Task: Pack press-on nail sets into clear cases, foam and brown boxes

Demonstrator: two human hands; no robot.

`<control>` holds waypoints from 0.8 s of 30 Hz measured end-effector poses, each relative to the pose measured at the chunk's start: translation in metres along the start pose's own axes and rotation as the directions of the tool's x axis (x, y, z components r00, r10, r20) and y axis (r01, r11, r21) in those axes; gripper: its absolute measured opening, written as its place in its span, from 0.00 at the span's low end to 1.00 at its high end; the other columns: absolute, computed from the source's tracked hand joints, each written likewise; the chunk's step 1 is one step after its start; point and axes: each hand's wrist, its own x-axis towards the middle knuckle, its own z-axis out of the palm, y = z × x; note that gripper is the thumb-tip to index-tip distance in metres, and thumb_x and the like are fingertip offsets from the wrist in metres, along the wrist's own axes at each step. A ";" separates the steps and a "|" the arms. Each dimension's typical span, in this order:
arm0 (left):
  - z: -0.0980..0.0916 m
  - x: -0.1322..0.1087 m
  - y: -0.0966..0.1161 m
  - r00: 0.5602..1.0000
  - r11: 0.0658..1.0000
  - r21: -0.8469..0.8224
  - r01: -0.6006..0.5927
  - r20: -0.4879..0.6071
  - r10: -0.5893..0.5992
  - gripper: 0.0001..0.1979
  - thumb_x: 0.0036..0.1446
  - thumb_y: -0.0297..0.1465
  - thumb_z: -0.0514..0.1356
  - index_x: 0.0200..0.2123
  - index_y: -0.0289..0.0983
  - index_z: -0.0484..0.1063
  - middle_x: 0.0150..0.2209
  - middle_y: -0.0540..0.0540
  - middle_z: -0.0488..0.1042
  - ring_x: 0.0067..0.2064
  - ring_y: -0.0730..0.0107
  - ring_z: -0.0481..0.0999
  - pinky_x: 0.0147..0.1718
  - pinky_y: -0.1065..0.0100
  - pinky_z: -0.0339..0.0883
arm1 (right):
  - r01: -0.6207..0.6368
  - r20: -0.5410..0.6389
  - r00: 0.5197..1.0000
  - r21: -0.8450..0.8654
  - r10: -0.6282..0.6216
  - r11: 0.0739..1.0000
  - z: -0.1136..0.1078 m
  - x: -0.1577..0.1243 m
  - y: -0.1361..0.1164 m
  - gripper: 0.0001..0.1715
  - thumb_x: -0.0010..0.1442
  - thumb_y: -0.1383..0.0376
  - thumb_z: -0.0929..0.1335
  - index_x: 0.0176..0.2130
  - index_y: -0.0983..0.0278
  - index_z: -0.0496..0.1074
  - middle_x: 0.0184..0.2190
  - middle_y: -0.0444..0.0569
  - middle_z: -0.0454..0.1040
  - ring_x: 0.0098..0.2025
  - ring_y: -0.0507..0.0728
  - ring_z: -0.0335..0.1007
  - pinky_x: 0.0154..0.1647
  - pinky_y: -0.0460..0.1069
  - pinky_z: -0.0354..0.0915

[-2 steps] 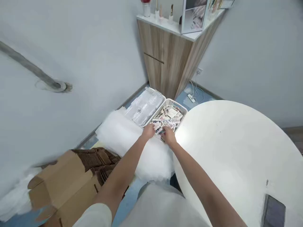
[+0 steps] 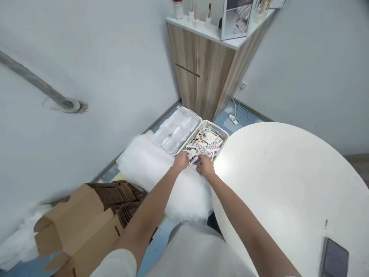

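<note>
Cards (image 2: 208,141), small and printed, lie in a heap inside the white basket (image 2: 218,128) on the floor. Both hands are at the near end of the basket, on the cards there. The left hand (image 2: 181,161) and the right hand (image 2: 205,165) are close together with fingers curled down; if they pinch a card, one cannot tell. Just left of the basket stands a tray (image 2: 177,129) with clear packets. In front of the basket lies white foam (image 2: 150,165). Right of the basket is a round table (image 2: 288,181), behind the basket a wooden cabinet (image 2: 201,73), and far to its near left a cardboard box (image 2: 80,227).
</note>
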 end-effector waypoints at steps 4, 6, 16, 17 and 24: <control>0.002 0.001 -0.002 0.997 0.995 -0.066 -0.078 -0.021 0.076 0.15 0.48 0.24 0.57 0.42 0.37 0.69 0.38 0.46 0.75 0.41 0.68 0.73 0.41 0.70 0.63 | -0.019 -0.044 0.999 0.037 0.020 0.999 0.001 0.002 0.001 0.20 0.51 0.72 0.62 0.45 0.64 0.63 0.41 0.53 0.66 0.42 0.57 0.62 0.39 0.48 0.57; 0.002 0.001 -0.002 0.990 0.982 -0.126 -0.139 -0.056 0.133 0.14 0.48 0.24 0.57 0.40 0.37 0.70 0.37 0.46 0.75 0.40 0.68 0.73 0.40 0.70 0.63 | -0.026 -0.089 0.995 0.085 0.034 0.996 0.000 0.003 0.001 0.19 0.51 0.72 0.62 0.45 0.64 0.63 0.40 0.52 0.67 0.41 0.56 0.63 0.39 0.48 0.57; -0.014 -0.015 0.028 0.911 0.874 -0.277 -0.399 -0.226 0.345 0.09 0.51 0.33 0.55 0.31 0.36 0.73 0.31 0.47 0.74 0.33 0.69 0.71 0.34 0.69 0.63 | 0.096 -0.317 0.947 0.420 0.046 0.902 -0.048 -0.019 0.011 0.14 0.51 0.65 0.64 0.41 0.63 0.68 0.32 0.47 0.67 0.30 0.53 0.62 0.36 0.49 0.61; -0.014 -0.019 0.034 0.908 0.853 -0.319 -0.414 -0.201 0.366 0.09 0.51 0.34 0.54 0.30 0.36 0.72 0.30 0.48 0.73 0.32 0.70 0.71 0.33 0.70 0.63 | 0.108 -0.339 0.939 0.442 0.054 0.891 -0.055 -0.027 0.014 0.15 0.51 0.64 0.64 0.41 0.63 0.68 0.32 0.47 0.67 0.29 0.52 0.61 0.35 0.49 0.61; 0.023 -0.074 0.082 0.877 0.622 -0.713 -0.323 0.022 0.481 0.09 0.48 0.34 0.58 0.32 0.34 0.69 0.26 0.49 0.71 0.28 0.73 0.70 0.29 0.72 0.63 | 0.046 -0.385 0.878 0.659 0.285 0.751 -0.089 -0.116 0.047 0.19 0.48 0.60 0.67 0.42 0.62 0.67 0.32 0.46 0.68 0.31 0.52 0.63 0.35 0.50 0.62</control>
